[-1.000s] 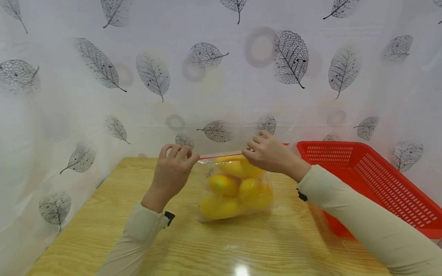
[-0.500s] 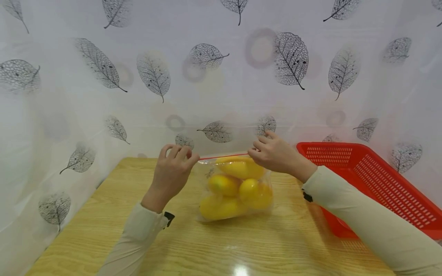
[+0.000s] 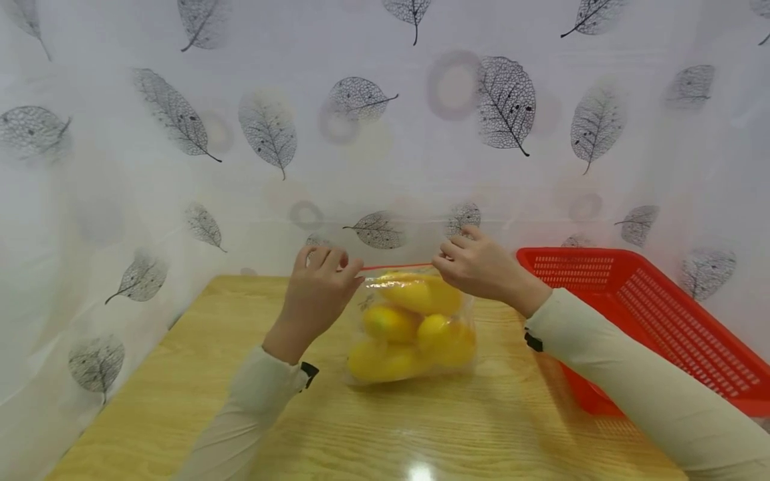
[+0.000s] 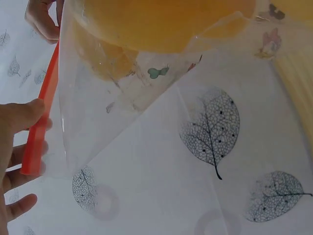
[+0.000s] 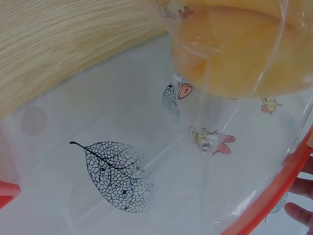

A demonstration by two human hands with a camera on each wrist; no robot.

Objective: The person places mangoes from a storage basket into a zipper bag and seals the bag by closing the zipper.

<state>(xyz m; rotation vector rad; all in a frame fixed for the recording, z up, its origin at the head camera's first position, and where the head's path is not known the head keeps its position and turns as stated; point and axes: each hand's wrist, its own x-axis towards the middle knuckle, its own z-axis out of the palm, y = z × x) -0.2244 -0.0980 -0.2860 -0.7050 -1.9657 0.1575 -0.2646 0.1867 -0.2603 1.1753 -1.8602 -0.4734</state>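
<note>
A clear plastic bag (image 3: 368, 302) printed with small cartoon figures stands on the table, holding several plump yellow fruits (image 3: 391, 323). Along its top runs a red sealing strip (image 3: 397, 266). At the strip's left end, my left hand (image 3: 321, 294) pinches it; in the left wrist view the thumb lies on one side of the red strip (image 4: 38, 132) and the fingers on the other. My right hand (image 3: 481, 267) grips the same strip farther right, its fingertips at the bag's top edge. The right wrist view catches only some fingers (image 5: 301, 196) behind the strip.
To the right sits a red perforated plastic basket (image 3: 601, 300), partly covered by the right sleeve. A wood-grain table (image 3: 373, 434) lies under everything. Behind it hangs a pale curtain (image 3: 409, 167) with a leaf print.
My left hand has shifted right and slightly up along the strip. Earlier, the right hand slid a little to the right, then stayed. The bag has barely moved.
</note>
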